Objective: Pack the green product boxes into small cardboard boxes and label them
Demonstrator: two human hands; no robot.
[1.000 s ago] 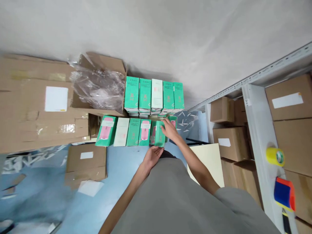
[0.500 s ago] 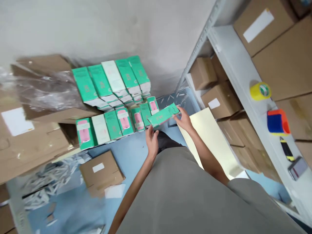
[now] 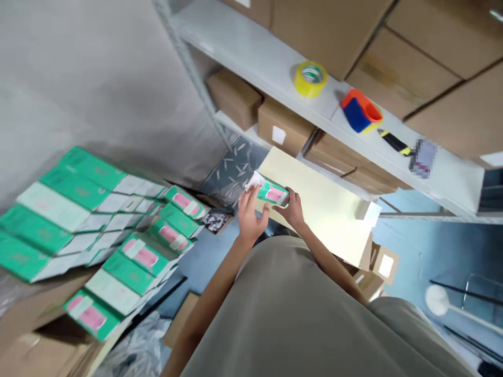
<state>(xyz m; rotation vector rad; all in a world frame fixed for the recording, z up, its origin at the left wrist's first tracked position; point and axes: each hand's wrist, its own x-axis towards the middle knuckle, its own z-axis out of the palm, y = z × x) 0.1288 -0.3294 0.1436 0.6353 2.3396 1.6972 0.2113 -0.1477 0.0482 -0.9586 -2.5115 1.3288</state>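
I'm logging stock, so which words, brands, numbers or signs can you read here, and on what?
No text here can be read with certainty.
Held box: any print too small and blurred.
Stacked boxes: reddish marks, too blurred to read.
Tape: marks on its core too blurred.
Carton label: no writing can be made out.

The held carton [image 3: 274, 194] is smooth printed card, the brown boxes [image 3: 233, 98] matt cardboard, the tape roll [image 3: 305, 88] glossy plastic, the shirt [image 3: 314, 309] cloth.
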